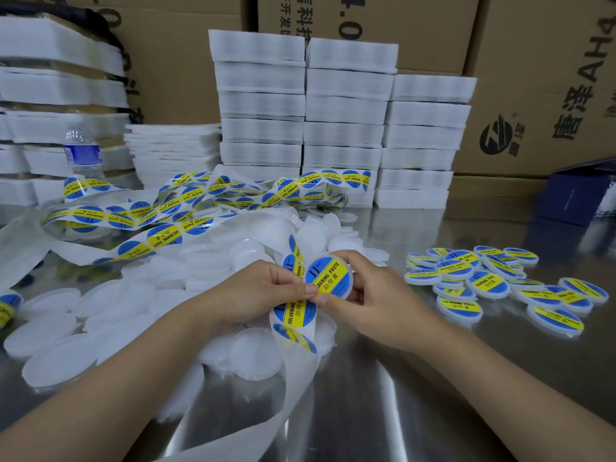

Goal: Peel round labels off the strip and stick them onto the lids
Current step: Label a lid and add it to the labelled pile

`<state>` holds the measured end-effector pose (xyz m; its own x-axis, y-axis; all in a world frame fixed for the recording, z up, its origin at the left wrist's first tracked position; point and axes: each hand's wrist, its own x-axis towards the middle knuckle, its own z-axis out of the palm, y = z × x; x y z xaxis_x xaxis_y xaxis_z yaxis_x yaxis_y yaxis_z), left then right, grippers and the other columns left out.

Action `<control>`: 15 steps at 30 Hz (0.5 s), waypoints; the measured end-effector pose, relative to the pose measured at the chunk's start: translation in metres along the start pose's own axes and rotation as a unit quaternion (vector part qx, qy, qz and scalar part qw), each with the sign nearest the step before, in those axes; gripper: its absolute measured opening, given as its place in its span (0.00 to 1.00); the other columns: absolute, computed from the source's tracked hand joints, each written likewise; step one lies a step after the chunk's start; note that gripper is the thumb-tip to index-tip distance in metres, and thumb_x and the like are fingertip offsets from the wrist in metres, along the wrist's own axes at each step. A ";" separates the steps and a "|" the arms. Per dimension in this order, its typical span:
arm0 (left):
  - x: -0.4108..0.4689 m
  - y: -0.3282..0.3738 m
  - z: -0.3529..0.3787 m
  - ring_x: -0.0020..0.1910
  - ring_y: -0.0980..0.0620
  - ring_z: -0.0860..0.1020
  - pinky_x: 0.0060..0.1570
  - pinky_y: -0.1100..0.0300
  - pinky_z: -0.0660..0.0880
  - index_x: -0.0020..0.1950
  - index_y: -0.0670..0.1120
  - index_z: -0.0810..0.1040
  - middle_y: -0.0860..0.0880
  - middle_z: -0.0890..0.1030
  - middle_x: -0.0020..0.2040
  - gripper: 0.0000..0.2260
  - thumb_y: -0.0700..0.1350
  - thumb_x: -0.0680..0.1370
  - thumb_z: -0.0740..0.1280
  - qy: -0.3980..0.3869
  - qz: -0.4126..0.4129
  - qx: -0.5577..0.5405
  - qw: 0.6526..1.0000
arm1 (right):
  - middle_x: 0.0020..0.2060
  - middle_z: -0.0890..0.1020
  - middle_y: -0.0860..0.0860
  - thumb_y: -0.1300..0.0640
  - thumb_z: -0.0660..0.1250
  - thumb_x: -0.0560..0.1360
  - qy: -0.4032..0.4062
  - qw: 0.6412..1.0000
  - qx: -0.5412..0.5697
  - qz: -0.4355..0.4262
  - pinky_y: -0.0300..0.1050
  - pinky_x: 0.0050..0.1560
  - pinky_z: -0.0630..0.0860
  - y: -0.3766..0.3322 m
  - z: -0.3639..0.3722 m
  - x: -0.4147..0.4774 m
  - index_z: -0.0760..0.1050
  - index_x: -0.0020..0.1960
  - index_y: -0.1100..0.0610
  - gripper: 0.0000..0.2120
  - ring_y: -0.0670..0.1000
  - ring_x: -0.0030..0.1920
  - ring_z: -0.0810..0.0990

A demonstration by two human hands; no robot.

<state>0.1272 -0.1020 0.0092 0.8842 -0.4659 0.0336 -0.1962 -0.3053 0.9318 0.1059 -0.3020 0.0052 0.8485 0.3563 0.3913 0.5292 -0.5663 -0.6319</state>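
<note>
My right hand (376, 295) grips a white lid (330, 278) that bears a round blue-and-yellow label. My left hand (263, 291) holds the label strip (293, 315) beside it, its thumb pressing on the lid's label. The strip's backing paper trails down over the table toward me and loops back left to a tangle of labels (186, 208). Several bare white lids (50, 335) lie scattered left and centre. Several labelled lids (493, 281) sit in a pile at the right.
Stacks of white foam trays (343, 121) stand behind the work area, with more stacks at the left. A water bottle (81, 151) stands at the left. Cardboard boxes (540, 95) line the back. A dark blue box (580, 195) sits far right on the shiny metal table (383, 411).
</note>
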 end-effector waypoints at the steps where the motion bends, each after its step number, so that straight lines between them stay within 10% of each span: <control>1: 0.000 0.000 0.000 0.36 0.63 0.80 0.38 0.73 0.72 0.38 0.55 0.86 0.55 0.85 0.38 0.13 0.61 0.63 0.70 0.003 -0.001 -0.001 1.000 | 0.42 0.84 0.45 0.46 0.69 0.72 0.003 1.000 -0.006 -0.005 0.53 0.47 0.77 0.000 0.000 0.000 0.71 0.58 0.44 0.16 0.46 0.40 0.81; 15: 0.003 -0.005 0.001 0.46 0.49 0.84 0.54 0.55 0.77 0.43 0.47 0.87 0.44 0.86 0.46 0.20 0.61 0.62 0.72 0.027 0.004 -0.082 0.996 | 0.24 0.73 0.50 0.55 0.53 0.82 -0.006 0.998 0.060 -0.029 0.40 0.35 0.71 0.000 0.000 0.000 0.72 0.54 0.37 0.15 0.44 0.26 0.71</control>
<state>0.1303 -0.1028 0.0038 0.9052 -0.4213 0.0561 -0.1353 -0.1605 0.9777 0.1054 -0.3020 0.0055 0.8165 0.3941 0.4219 0.5720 -0.4525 -0.6842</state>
